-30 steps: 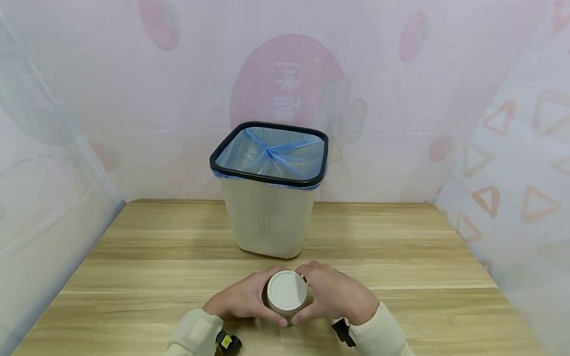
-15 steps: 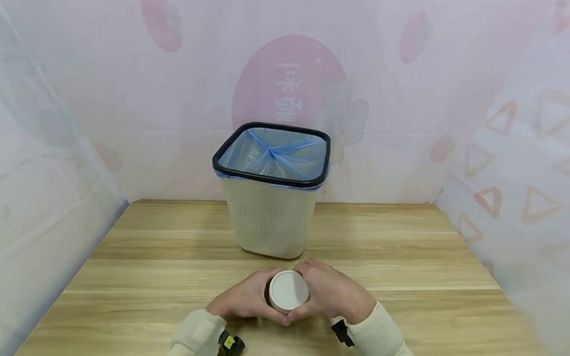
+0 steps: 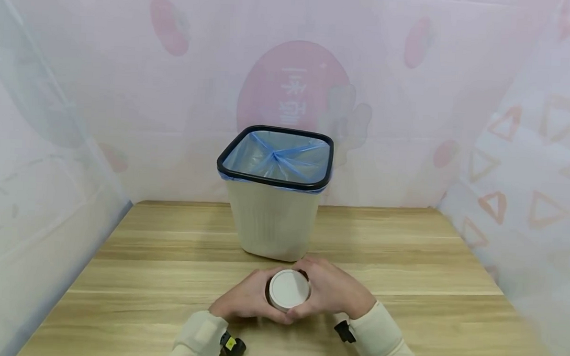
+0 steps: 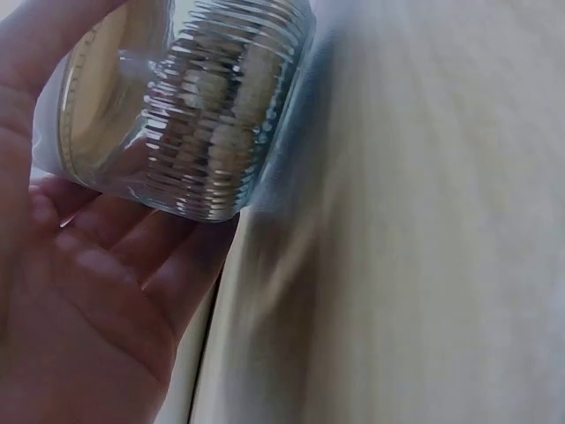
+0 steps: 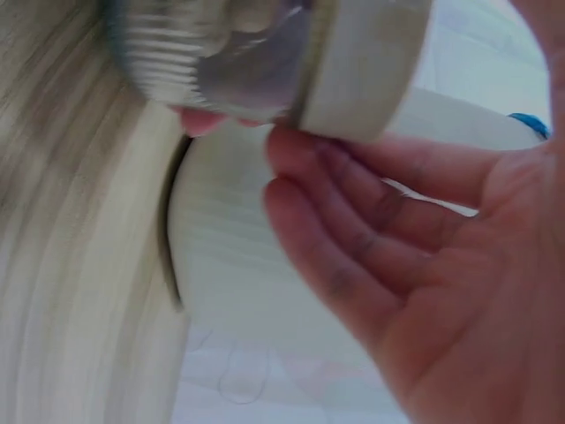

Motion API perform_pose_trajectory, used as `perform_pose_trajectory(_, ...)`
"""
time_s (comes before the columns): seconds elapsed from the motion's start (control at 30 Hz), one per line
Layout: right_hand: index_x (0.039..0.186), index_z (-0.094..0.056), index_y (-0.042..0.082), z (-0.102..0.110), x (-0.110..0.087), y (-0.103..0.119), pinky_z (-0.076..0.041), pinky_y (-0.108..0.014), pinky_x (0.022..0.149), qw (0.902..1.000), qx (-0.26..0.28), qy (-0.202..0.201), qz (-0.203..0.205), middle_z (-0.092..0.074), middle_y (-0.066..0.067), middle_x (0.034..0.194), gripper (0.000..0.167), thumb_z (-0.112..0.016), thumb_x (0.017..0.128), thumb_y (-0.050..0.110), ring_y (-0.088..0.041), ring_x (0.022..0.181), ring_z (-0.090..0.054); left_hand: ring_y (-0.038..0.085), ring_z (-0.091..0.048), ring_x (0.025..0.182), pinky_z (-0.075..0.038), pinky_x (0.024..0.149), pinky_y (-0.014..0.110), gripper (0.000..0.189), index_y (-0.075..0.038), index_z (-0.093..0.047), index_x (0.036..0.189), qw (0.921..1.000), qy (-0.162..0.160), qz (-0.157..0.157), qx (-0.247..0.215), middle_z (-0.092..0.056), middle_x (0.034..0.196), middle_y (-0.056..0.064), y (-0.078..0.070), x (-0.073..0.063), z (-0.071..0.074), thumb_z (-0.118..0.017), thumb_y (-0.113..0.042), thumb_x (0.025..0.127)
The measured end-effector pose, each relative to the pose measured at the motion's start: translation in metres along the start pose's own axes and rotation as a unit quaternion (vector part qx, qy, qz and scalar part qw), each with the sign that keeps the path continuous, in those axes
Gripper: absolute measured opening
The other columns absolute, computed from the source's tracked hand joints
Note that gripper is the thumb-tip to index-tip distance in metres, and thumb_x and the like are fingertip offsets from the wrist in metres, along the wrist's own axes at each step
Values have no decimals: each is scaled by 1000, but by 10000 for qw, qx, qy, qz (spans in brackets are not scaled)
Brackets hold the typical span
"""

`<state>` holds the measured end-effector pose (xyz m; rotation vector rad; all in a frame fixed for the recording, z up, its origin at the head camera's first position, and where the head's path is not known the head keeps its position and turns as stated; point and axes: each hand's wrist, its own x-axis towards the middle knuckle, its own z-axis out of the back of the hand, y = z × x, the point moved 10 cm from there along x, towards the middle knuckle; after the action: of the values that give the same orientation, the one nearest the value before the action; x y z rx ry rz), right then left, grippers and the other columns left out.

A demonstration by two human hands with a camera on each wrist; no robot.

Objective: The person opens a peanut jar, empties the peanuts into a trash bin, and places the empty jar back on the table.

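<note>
A glass jar [image 4: 221,115] with a ribbed lower body stands on the table between my hands, and pale nut-like lumps show through its side. Its round off-white lid [image 3: 289,289] faces up in the head view. My left hand [image 3: 247,298] curves around the jar's left side, fingers behind the glass body and thumb in front. From the right, my right hand [image 3: 334,291] grips the lid, its fingertips along the lid's lower edge in the right wrist view. Both thumbs meet at the near side of the jar.
A cream trash bin [image 3: 274,217] with a black rim and a blue bag liner [image 3: 276,154] stands just beyond the hands. The wood-grain table [image 3: 159,278] is bordered by printed cloth walls [image 3: 182,158] at the back and sides.
My right hand has closed in around the lid, and the thumbs, apart at first, now touch. The jar keeps its place on the table. The head view has tilted slightly.
</note>
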<state>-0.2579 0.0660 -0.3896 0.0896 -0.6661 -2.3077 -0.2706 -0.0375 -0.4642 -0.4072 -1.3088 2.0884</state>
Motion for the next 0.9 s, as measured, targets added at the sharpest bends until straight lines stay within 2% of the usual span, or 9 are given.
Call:
perform_pose_trajectory(0.1,112,-72,17,3,1,-1,-54,-21,80,9998,55,-150,94,-68,13,100,64,-94,65,55,-2,90,-62,10,-67,116,-51,103,27,74,-38,-61,140,10000,-60,-43,-19,-72,128,-12,-2,0,3,-96,-38,75)
perform_pose_trajectory(0.33,113,-71,20,10,0,-2,-56,-23,82,9993,65,-351,141,-66,16,102,66,-92,65,61,-1,92,-63,12,-67,117,-51,104,27,74,-36,-62,139,9991,-140,-75,-395,-71,128,-11,-7,0,7,-97,-31,74)
perform_pose_trajectory(0.5,116,-71,22,13,-1,2,-58,-27,84,9982,133,-478,324,-67,17,104,65,-88,68,63,0,93,-63,13,-66,117,-50,105,27,74,-31,-62,138,9978,-174,-135,-622,-71,128,-7,-9,-1,8,-97,-24,73)
perform_pose_trajectory(0.77,120,-68,22,17,-2,11,-59,-32,87,9950,227,-689,685,-66,17,107,66,-85,72,64,1,96,-63,18,-63,130,-45,115,27,79,-26,-57,147,9910,36,-532,-1224,-67,143,-2,-17,-1,2,-93,-16,77)
perform_pose_trajectory(0.9,120,-68,22,16,-1,13,-59,-33,88,9938,371,-717,766,-65,16,107,64,-85,74,62,0,97,-63,19,-62,131,-45,116,27,80,-21,-56,148,9862,-15,-694,-1503,-65,145,2,-18,-1,1,-92,-11,77)
